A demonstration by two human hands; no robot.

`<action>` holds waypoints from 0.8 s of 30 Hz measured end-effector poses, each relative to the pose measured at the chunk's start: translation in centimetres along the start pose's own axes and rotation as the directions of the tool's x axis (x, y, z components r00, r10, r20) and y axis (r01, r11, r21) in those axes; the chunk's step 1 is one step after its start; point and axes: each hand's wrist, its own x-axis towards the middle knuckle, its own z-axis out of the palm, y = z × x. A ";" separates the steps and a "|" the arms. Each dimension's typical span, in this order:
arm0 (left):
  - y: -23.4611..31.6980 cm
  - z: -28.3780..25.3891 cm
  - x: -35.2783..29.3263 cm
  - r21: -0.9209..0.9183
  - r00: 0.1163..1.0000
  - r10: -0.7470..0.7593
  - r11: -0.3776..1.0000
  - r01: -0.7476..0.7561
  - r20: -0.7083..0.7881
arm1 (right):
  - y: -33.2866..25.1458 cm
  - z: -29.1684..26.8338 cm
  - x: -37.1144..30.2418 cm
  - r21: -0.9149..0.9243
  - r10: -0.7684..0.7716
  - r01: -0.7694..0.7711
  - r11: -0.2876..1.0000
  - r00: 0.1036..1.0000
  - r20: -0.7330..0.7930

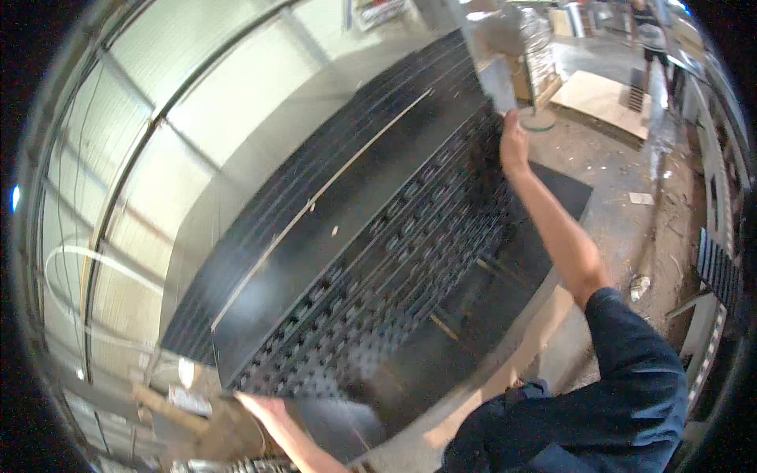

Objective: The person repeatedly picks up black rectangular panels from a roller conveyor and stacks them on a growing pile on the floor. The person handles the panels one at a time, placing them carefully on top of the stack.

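Note:
Before me is a large stack of black slotted panels, tilted across the view, with rows of cut-outs along their faces. My right hand is on the far right end of the slotted panels, thumb upward and the other fingers mostly hidden behind the edge. At the near left corner, my left hand grips the opposite end, its fingers partly out of sight under the edge. A smooth black sheet lies just beyond the slotted panels. Beneath them, another flat black sheet shows.
More black panels stand stacked behind, against a pale framed wall. At the far right, a light wooden board lies on the littered floor, and a person stands beyond. A dark slatted piece is at right.

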 end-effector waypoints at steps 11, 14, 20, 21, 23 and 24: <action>-1.2 5.4 -3.4 0.451 0.740 0.593 0.781 -0.433 -0.318 | -3.3 -2.2 0.4 -0.089 -0.222 0.207 0.974 0.951 -0.214; -0.9 6.1 -3.5 0.497 0.742 0.565 0.790 -0.360 -0.360 | -3.8 -1.6 1.5 -0.086 -0.418 0.411 0.908 0.866 -0.275; -0.2 6.4 -4.4 0.497 0.758 0.546 0.798 -0.341 -0.357 | -3.2 0.0 1.5 -0.108 -0.523 0.521 0.847 0.777 -0.352; 0.4 6.1 -5.0 0.527 0.752 0.550 0.787 -0.321 -0.363 | -3.4 0.1 0.8 -0.130 -0.593 0.591 0.796 0.718 -0.366; -2.0 2.4 -0.4 0.687 0.589 0.768 0.571 -0.449 -0.253 | -0.6 0.9 3.0 0.224 -0.357 0.429 0.875 0.885 -0.299; -2.6 3.5 -1.5 0.574 0.652 0.673 0.704 -0.418 -0.350 | -1.1 0.9 2.1 0.085 -0.428 0.466 0.881 0.860 -0.279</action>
